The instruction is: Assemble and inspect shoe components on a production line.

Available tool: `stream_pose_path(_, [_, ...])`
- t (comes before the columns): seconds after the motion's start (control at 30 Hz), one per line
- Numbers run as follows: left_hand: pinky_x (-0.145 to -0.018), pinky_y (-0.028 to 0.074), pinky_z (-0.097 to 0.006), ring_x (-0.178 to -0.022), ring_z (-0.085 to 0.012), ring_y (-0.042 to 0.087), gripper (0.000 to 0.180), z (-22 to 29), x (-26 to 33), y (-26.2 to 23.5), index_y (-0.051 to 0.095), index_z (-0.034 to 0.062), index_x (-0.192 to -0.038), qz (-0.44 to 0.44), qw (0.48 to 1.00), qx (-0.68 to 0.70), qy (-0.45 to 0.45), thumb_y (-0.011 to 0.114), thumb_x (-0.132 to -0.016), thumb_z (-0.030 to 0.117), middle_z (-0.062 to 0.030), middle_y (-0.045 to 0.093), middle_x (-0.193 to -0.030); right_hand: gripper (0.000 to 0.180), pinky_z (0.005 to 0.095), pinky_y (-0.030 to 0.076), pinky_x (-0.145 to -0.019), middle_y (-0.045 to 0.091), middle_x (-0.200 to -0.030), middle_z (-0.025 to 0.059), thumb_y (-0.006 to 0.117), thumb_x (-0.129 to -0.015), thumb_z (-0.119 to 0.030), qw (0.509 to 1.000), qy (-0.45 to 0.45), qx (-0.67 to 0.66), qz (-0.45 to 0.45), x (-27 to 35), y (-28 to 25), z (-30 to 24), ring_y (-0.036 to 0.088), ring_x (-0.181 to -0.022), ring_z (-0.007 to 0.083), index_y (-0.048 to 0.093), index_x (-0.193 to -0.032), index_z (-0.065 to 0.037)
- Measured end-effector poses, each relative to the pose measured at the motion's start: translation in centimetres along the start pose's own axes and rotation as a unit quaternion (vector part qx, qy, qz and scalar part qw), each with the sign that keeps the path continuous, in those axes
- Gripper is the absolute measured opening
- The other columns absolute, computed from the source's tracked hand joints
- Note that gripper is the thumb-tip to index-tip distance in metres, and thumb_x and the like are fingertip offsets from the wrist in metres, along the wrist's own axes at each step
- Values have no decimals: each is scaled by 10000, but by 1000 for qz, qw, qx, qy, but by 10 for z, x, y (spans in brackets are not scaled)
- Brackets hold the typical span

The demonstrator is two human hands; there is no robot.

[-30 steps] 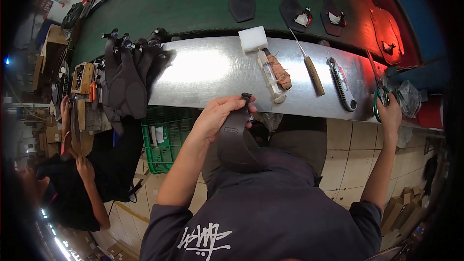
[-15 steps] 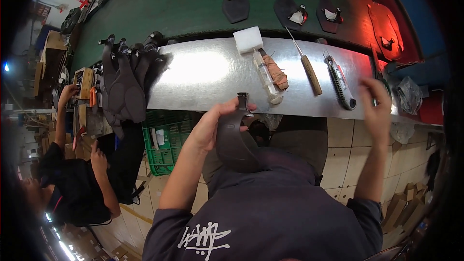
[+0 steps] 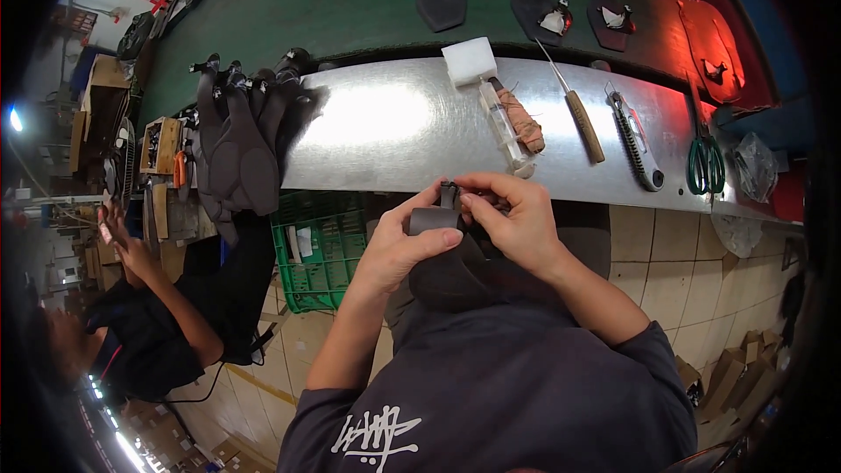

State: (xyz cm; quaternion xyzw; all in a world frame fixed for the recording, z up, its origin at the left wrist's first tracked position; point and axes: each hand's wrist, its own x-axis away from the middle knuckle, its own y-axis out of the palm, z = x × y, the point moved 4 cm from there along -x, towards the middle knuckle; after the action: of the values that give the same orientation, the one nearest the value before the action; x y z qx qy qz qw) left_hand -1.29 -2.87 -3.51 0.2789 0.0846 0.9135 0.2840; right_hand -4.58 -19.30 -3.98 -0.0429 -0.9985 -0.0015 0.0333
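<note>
Over my lap, in front of the bench edge, my left hand is closed around a curved, dark grey piece like a sandal strap. Its thumb lies across the piece. A narrow end with a small black buckle-like fitting points up toward the bench. My right hand has its thumb and index finger pinched at that end. Whether anything small is between those fingertips is hidden.
On the metal bench lie a white block, a syringe, a tape-wrapped tool, an awl, a utility knife and green scissors. Similar dark pieces are piled left. A co-worker sits beyond them.
My right hand has come in from above the bench's right end to the strap piece's narrow end. My left hand has shifted its grip. The co-worker's reaching hand has drawn back.
</note>
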Motion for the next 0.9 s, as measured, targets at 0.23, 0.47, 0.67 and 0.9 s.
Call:
stream_pose_path(0.23, [-938,428,-242,-1037,-114,571,866,9,1,5,351,-98,-1417,18,999,-24,31,814,-730,152,-97,610,-1169,134,247,571,-704,690,-879,96,627,-879,22,987,18,-134,85,4,6,6,672,-793,120,647,-1010,42])
stream_pose_path(0.47, [-931,420,-246,-1023,-118,554,929,11,1,9,332,-50,-1450,14,995,-77,59,840,-701,160,-84,599,-1137,137,219,530,-690,671,-840,50,698,-854,-50,990,61,-121,28,-5,3,6,641,-780,89,640,-954,25])
stream_pose_path(0.67, [-953,409,-273,-1072,-156,541,972,17,0,20,324,-20,-1465,7,983,-151,109,846,-669,176,-107,578,-1171,117,199,495,-656,658,-810,19,719,-834,-65,984,76,-155,29,-8,1,5,596,-723,56,656,-907,2])
stream_pose_path(0.9, [-952,419,-295,-1085,-191,555,971,16,-4,19,359,-32,-1444,54,953,-245,171,835,-634,212,-140,585,-1179,116,203,459,-625,628,-790,-6,714,-823,-38,999,-15,-30,43,-13,1,-4,562,-701,49,625,-891,-6])
